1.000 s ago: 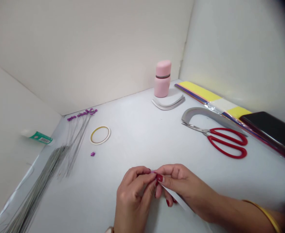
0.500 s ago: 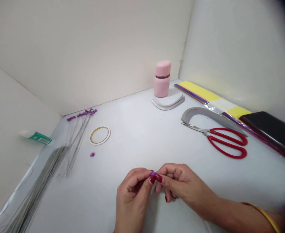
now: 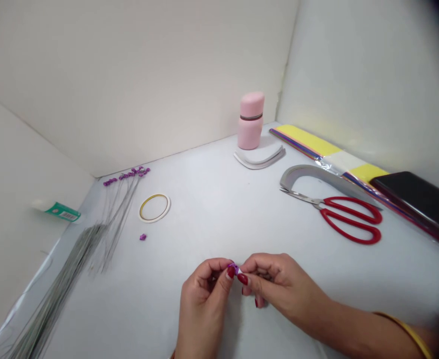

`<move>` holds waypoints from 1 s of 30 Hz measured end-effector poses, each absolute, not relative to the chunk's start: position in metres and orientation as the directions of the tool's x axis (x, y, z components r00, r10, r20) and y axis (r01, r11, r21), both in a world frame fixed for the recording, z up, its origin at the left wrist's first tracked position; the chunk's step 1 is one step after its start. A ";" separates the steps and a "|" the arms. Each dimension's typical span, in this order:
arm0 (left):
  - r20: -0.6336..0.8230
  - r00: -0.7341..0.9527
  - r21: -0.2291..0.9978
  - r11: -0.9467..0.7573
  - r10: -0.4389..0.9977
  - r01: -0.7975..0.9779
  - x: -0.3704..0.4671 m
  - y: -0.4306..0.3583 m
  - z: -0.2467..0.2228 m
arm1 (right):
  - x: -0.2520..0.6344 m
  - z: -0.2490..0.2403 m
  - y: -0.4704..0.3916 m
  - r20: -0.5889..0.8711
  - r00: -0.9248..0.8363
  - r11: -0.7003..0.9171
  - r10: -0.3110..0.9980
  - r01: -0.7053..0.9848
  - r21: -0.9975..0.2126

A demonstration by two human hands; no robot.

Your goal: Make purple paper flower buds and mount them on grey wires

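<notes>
Between thumb and forefinger, my left hand (image 3: 206,302) pinches a small purple piece (image 3: 236,268) near the bottom centre. My right hand (image 3: 285,286) has its thumb and forefinger pressed together at the right edge of that piece, where a small whitish bit shows; what those fingertips grip is too small to make out. Another purple piece (image 3: 143,237) lies on the white table (image 3: 204,214), below a roll of white tape (image 3: 166,209). Several purple-tipped wires (image 3: 124,199) rest at the left, above a bundle of bare grey wires (image 3: 64,271).
Red-handled scissors (image 3: 350,219) lie at the right by a grey curved strip (image 3: 317,172). Behind are pale curved strips (image 3: 259,163) and a pink bottle (image 3: 250,122). A black object (image 3: 417,199) rests on packaged coloured sheets (image 3: 309,141). A green-labelled tube (image 3: 63,211) is at the left.
My right fingertips have drawn slightly away from my left ones, and more of the purple piece shows between them. The other objects stay in place.
</notes>
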State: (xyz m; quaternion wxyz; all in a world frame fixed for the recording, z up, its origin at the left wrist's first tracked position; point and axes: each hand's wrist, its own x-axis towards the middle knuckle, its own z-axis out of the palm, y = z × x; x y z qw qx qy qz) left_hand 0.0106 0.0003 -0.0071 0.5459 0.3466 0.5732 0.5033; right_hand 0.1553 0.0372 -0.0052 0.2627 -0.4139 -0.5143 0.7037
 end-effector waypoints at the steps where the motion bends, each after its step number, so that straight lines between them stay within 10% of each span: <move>1: -0.258 -0.171 0.963 0.239 0.951 -0.126 0.011 0.000 -0.007 | 0.155 -0.005 0.037 -0.309 -0.519 -0.325 0.797 0.063 -0.944; 9: 0.016 -0.156 0.959 0.029 0.988 0.283 0.008 -0.002 -0.005 | 0.158 -0.007 0.036 -0.308 -0.535 -0.291 0.787 0.118 -0.949; 14: 0.429 0.037 0.652 -0.338 0.903 0.679 0.007 -0.008 -0.010 | 0.156 -0.005 0.034 -0.308 -0.569 -0.361 0.762 0.022 -0.932; 30: -0.103 0.033 0.994 0.103 0.994 -0.018 0.002 0.002 -0.001 | 0.157 0.000 0.038 -0.373 -0.618 -0.508 0.692 -0.049 -0.860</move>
